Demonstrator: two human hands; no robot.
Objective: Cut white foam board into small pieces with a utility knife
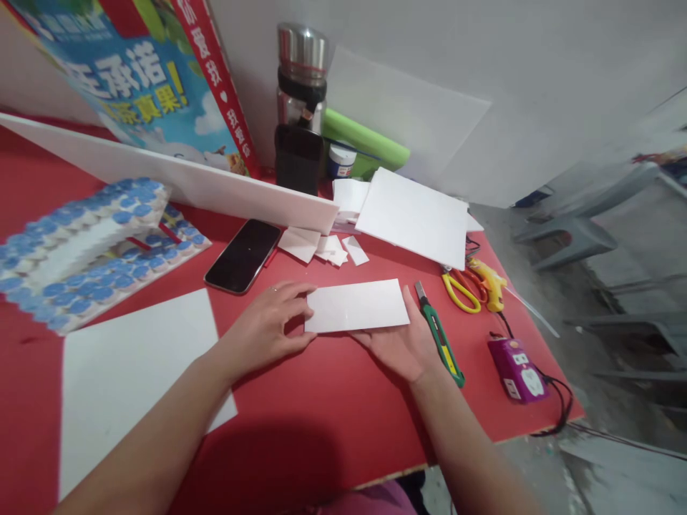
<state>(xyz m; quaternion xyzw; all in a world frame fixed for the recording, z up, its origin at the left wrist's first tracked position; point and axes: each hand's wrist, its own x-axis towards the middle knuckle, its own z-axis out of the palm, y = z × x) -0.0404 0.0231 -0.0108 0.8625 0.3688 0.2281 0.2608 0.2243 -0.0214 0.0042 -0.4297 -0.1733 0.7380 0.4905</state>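
White card strip [357, 307] sits over the red table [333, 386], left hand [273, 320] gripping one end between fingers and thumb, right hand [403, 346] cradling the other, fingers beneath, thumb at edge, presumably for level support.

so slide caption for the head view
Right hand holds a white card over a red table, left hand touching its end

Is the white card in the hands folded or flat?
Flat: the white card shows one even face with straight edges, between the left hand and right hand.
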